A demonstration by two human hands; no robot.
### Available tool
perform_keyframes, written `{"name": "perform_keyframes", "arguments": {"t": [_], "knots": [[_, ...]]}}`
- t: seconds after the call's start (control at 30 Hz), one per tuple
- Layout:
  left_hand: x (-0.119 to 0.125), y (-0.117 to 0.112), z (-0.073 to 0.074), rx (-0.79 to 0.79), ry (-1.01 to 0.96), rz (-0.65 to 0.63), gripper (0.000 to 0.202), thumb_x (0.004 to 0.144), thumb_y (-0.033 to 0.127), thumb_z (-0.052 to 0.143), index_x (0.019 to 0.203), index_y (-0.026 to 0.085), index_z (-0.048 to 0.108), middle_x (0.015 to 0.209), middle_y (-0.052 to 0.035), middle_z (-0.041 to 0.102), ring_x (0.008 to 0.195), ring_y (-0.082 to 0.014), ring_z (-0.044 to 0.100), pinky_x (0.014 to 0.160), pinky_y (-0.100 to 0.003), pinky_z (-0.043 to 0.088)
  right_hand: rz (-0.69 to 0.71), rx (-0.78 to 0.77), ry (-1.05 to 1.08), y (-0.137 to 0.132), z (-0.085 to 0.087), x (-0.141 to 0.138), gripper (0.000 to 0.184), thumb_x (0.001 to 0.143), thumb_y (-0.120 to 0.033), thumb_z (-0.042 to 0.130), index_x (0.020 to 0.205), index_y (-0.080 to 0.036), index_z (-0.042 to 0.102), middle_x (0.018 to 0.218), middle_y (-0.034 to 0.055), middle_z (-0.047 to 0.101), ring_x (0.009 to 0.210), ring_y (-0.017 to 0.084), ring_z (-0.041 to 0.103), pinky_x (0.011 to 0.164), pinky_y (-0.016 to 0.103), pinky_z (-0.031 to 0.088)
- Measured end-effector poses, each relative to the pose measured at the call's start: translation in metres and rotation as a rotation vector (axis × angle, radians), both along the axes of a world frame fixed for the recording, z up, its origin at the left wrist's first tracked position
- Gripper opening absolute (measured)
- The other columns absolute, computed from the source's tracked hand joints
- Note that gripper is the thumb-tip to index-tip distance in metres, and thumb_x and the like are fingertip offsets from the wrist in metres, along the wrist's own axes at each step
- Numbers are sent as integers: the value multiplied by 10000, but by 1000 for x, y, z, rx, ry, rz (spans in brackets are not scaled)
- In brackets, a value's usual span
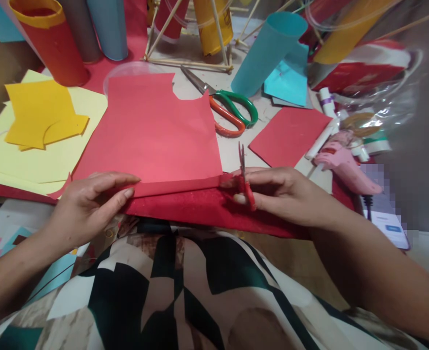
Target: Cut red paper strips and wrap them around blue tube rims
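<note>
A sheet of red paper [159, 131] lies before me, its near edge folded up in a narrow strip and a curved notch cut from its far right corner. My left hand [90, 201] pinches the left end of that fold between thumb and fingers. At the fold's right end is my right hand [280, 192], closed around small red-handled scissors [248, 189] whose blades point away from me. Its fingertips also touch the paper's edge. Beyond the sheet rest large scissors [232, 109] with one green and one orange handle.
Yellow paper pieces [42, 114] lie at left, near a red paper tube [50, 43]. A blue tube [268, 53] and a stick frame [188, 63] stand at the back. On the right are a red paper piece [290, 133], a pink glue gun [349, 165] and a phone [387, 228].
</note>
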State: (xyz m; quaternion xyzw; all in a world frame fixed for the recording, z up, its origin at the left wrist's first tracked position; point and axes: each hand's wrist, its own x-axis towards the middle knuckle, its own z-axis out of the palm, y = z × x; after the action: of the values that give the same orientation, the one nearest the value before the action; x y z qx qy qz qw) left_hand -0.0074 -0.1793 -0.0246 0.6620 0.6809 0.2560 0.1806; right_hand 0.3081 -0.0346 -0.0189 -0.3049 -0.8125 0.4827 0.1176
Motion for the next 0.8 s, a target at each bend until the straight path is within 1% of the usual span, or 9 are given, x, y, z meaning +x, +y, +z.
{"name": "perform_keyframes", "arguments": {"t": [0.13, 0.2, 0.3, 0.4, 0.47, 0.57, 0.67, 0.73, 0.8], "knots": [[1, 5, 3, -53, 11, 12, 246, 923, 399, 621, 1098, 272, 738, 991, 6, 786, 768, -171, 718, 745, -260, 579, -94, -127, -1, -1, -1, -1, 263, 829, -463, 755, 889, -209, 786, 947, 62, 796, 834, 200, 757, 686, 276, 623], [1, 8, 6, -80, 0, 8, 246, 918, 403, 620, 1077, 261, 742, 949, 6, 785, 728, -164, 708, 721, -258, 574, -164, -141, 20, -2, 4, 1, 262, 808, -454, 767, 882, -203, 778, 950, 60, 798, 854, 203, 757, 738, 301, 626], [1, 9, 9, -141, -40, -32, 267, 920, 406, 620, 1095, 245, 741, 988, -12, 787, 745, -165, 713, 693, -256, 571, -378, 24, 4, 0, 16, 7, 195, 804, -370, 741, 831, -179, 768, 827, 55, 778, 725, 158, 701, 662, 267, 570], [0, 8, 10, -143, -50, -83, 287, 911, 416, 650, 1116, 236, 739, 1057, -36, 781, 879, -197, 727, 781, -292, 581, -549, 252, -87, 8, 24, 15, 166, 783, -285, 702, 678, -156, 707, 575, 9, 641, 519, 92, 506, 499, 241, 399], [-1, 8, 9, -115, -11, -104, 286, 904, 426, 666, 1099, 232, 742, 1049, -43, 781, 923, -212, 722, 831, -319, 575, -539, 334, -195, 17, 23, 17, 186, 775, -284, 706, 645, -154, 680, 488, -23, 529, 473, 76, 400, 459, 251, 302], [-3, 7, 8, -88, 30, -122, 260, 916, 419, 660, 1081, 235, 740, 1032, -43, 783, 914, -202, 718, 820, -316, 566, -474, 386, -317, 36, 14, 18, 199, 783, -329, 753, 682, -163, 710, 487, -20, 533, 465, 93, 428, 441, 260, 291], [-4, 8, 5, -65, 48, -163, 240, 921, 406, 661, 1086, 246, 730, 1008, -30, 779, 880, -185, 709, 766, -296, 556, -486, 425, -288, 51, 8, 14, 235, 773, -377, 793, 682, -184, 694, 492, -11, 574, 434, 105, 472, 420, 265, 302], [-4, 8, 4, -48, 62, -205, 223, 918, 395, 670, 1069, 243, 729, 987, -24, 773, 866, -181, 699, 750, -296, 547, -544, 423, -235, 52, 10, 10, 172, 814, -304, 747, 722, -177, 675, 517, -3, 590, 439, 107, 493, 433, 265, 335], [-4, 8, 2, -16, 60, -239, 174, 921, 358, 673, 1023, 229, 730, 958, -22, 765, 860, -175, 687, 754, -298, 539, -569, 438, -147, 44, 14, 6, 111, 841, -244, 697, 769, -167, 665, 559, 8, 609, 466, 111, 517, 459, 265, 379]]}}
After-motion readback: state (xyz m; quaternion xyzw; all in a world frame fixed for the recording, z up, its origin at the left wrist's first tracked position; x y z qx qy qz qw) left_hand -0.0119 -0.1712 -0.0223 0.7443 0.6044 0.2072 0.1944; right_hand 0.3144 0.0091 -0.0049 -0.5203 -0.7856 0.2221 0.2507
